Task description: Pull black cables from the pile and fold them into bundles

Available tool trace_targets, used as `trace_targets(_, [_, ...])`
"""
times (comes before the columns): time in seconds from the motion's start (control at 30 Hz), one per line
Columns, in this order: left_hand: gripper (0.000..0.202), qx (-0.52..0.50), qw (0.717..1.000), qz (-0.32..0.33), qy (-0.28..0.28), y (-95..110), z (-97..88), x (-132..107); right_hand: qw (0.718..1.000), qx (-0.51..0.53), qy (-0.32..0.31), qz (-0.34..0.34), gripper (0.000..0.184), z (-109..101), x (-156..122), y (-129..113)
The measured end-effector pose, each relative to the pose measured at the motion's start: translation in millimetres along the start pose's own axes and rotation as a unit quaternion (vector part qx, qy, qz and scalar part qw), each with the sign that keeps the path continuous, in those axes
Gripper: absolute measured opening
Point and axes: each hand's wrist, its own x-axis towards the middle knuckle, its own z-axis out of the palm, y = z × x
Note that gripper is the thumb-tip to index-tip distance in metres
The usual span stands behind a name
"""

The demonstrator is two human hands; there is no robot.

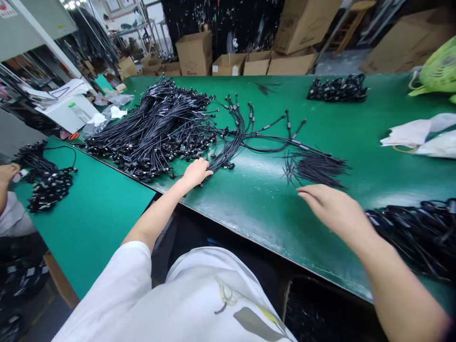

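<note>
A large heap of black cables with moulded connectors covers the left half of the green work mat. My left hand rests on the near edge of the heap, its fingers over several cable strands. Whether it grips them is hidden. My right hand hovers over the mat, holding nothing, just short of a spread bunch of thin black wire ends. A few looser cables with branching ends stretch right from the heap.
A co-worker's hand reaches in at the far left, by a second green bench holding a cable bundle. Further bundles lie at the back right and near right. White bags lie right; cardboard cartons stand behind.
</note>
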Motion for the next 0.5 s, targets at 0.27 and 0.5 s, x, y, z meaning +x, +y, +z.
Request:
trace_targets(0.27, [0.02, -0.058, 0.996, 0.026, 0.056, 12.9, -12.9, -0.5, 0.995, 0.023, -0.008, -0.096, 0.04, 30.6, 105.6, -99.6])
trace_targets(0.5, [0.023, -0.229, 0.969, 0.063, 0.067, -8.7, -64.8, -47.9, 0.998, -0.041, 0.043, -0.028, 0.03, 8.3, 193.0, -100.2])
